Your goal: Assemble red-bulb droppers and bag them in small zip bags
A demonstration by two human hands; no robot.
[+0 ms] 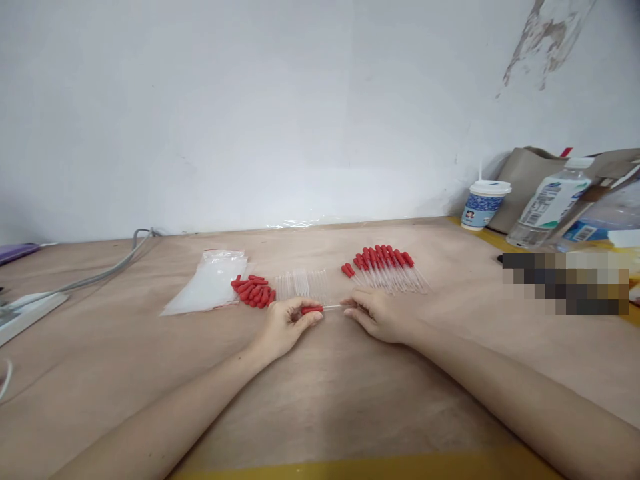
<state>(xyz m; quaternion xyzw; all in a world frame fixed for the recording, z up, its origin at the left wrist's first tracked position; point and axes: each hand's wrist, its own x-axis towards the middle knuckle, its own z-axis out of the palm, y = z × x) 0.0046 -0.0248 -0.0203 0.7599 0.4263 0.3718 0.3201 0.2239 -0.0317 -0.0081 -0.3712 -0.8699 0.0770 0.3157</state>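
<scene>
My left hand (287, 323) pinches a red rubber bulb (312, 309) at the end of a clear glass tube (331, 307). My right hand (376, 313) pinches the tube's other end. Both hands rest on the brown table (320, 400). A heap of loose red bulbs (254, 291) lies just behind my left hand, beside a row of bare clear tubes (303, 283). Behind my right hand lie several droppers with red bulbs fitted (385, 267).
A clear plastic bag (210, 283) lies left of the bulbs. A grey cable (107, 267) and a white power strip (27, 313) are at far left. At back right stand a paper cup (484, 203), a plastic bottle (550, 203) and a grey bag (530, 177).
</scene>
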